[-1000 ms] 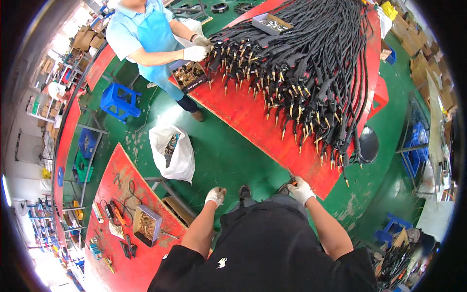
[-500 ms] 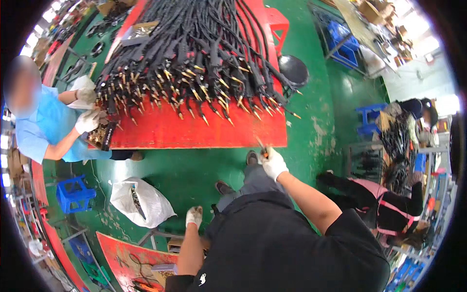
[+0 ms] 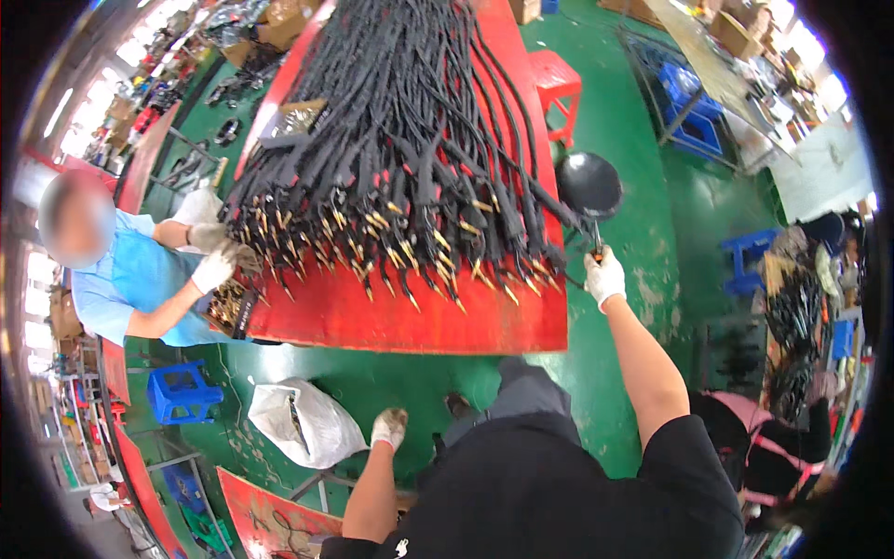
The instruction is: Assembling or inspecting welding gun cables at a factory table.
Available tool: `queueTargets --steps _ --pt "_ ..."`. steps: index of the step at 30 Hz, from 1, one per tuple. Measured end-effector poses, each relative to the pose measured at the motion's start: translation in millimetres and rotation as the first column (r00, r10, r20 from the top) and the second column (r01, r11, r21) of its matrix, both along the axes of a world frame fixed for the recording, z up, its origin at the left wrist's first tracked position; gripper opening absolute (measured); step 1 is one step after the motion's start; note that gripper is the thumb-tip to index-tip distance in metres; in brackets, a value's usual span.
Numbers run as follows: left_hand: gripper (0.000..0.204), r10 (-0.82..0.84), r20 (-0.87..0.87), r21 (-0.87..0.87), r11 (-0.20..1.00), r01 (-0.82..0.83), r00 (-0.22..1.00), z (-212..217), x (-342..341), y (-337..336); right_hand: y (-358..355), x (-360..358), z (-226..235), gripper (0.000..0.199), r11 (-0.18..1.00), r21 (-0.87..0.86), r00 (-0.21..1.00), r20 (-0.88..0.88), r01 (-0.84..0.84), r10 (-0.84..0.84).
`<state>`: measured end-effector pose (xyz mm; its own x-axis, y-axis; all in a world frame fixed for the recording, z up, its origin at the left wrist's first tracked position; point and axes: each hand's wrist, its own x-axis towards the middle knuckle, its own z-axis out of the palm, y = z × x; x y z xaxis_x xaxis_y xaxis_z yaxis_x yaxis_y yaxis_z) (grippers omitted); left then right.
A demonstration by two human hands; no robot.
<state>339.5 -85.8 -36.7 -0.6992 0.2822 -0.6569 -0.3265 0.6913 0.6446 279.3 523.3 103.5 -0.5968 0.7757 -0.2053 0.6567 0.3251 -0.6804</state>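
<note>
My right hand (image 3: 605,277), in a white glove, is closed around a screwdriver-like tool (image 3: 597,246) with an orange-and-black handle. Its thin metal shaft points away from me, toward a round black stool seat (image 3: 589,184) beside the red table. My left hand (image 3: 389,428), in a soiled white glove, hangs low near a white sack (image 3: 321,430); its fingers look loosely apart, and nothing shows in them. On the table lies a thick bundle of black cables (image 3: 391,121) with brass-coloured tips (image 3: 438,252) toward me.
A person in blue (image 3: 154,279) with white gloves works at the left end of the red table (image 3: 419,326), by a box of brass-coloured parts (image 3: 228,306). A red stool (image 3: 556,79) stands at the right, a blue stool (image 3: 184,391) at the left.
My right hand has moved forward and right with the tool, from the table's front edge to beside its right corner. The view has shifted, with the table lower in the picture.
</note>
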Motion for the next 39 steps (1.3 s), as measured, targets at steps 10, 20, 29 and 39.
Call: queueTargets --steps 10,20,29,39 --pt "0.037 0.054 0.023 -0.297 0.954 -0.045 0.998 93.7 29.2 103.4 55.1 -160.0 -15.7 0.04 0.807 0.007 0.798 0.154 -0.59 0.582" --pt "0.024 0.046 0.051 -0.367 0.93 -0.024 0.998 78.5 55.2 113.5 26.3 -170.9 -26.6 0.038 0.791 -0.376 0.859 -0.026 -0.483 0.511" --pt "0.021 0.505 -0.013 -0.195 0.845 -0.498 0.863 62.6 76.2 100.0 -39.3 -175.9 -45.2 0.028 0.847 -0.397 0.93 -0.246 -0.354 0.274" --pt "0.04 0.229 0.021 -0.416 0.887 -0.2 0.973 119.5 31.4 114.8 -23.5 -164.7 -73.4 0.036 0.864 -0.326 0.921 -0.201 -0.384 0.334"
